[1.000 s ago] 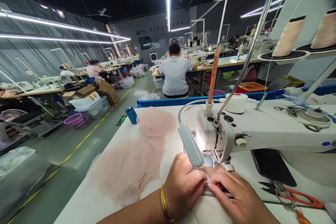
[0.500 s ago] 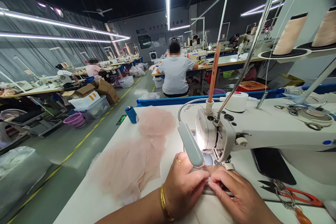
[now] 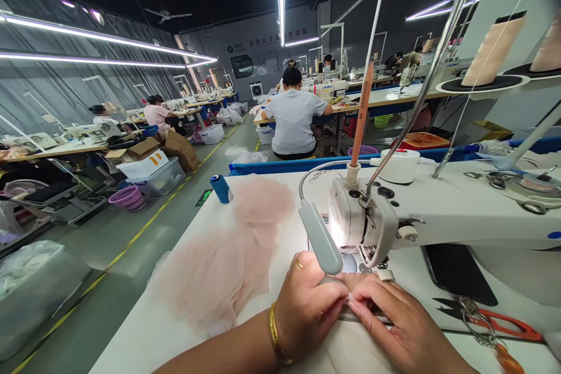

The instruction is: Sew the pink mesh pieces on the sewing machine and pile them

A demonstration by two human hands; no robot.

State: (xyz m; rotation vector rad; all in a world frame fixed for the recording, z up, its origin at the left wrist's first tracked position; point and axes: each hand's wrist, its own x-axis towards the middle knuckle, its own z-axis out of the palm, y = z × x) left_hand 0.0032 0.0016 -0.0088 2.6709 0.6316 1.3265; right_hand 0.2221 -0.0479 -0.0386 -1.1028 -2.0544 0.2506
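Your left hand (image 3: 307, 311) and right hand (image 3: 397, 327) meet fingertip to fingertip, both pinching the cloth (image 3: 350, 281) just before the sewing machine (image 3: 442, 216). Scissors (image 3: 495, 318) lie near your right hand.

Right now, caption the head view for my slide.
Left hand and right hand pinch pale fabric at the sewing machine; pink tulle lies alongside.

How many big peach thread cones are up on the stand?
2. One thread cone stands on a black disc at upper right; the other cone is beside it, cut off by the right edge. More may be out of view.
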